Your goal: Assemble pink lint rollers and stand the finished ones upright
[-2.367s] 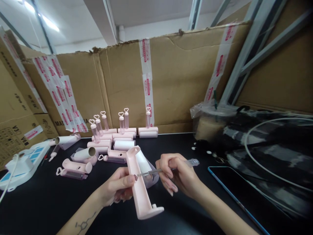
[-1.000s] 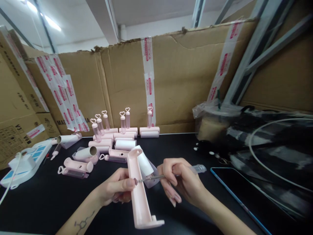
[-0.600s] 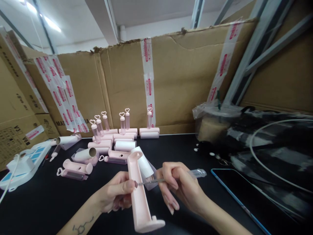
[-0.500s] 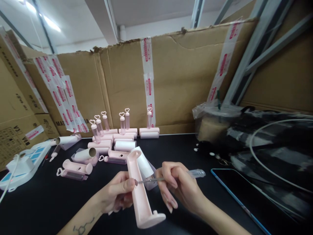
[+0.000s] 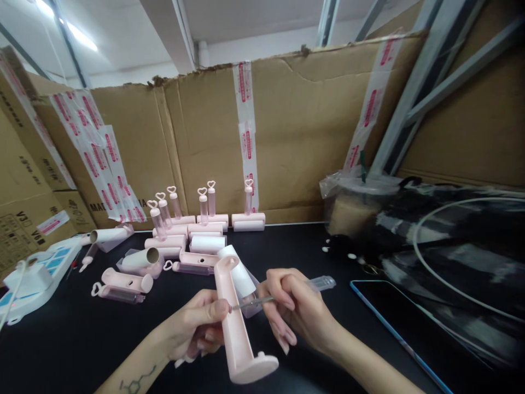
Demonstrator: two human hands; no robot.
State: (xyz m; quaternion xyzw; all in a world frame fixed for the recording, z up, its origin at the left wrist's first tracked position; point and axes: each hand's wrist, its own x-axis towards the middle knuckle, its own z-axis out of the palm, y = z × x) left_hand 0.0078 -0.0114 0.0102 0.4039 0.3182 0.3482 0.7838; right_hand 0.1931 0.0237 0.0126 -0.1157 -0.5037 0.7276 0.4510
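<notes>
Black tabletop (image 5: 287, 246) is spreading beneath both hands. The left hand (image 5: 200, 324) is pinching a pink holder (image 5: 238, 342) at mid-length, between the hands; the right hand (image 5: 301, 303) is gripping a slim tool (image 5: 258, 301), its tip seemingly meeting the holder beside the left thumb (image 5: 217, 311). Any slip could be driving the tip into that thumb, and the one-sided pinch could be letting the holder twist. Just beyond, a white roll (image 5: 243, 280) is lying close enough to be knocked.
</notes>
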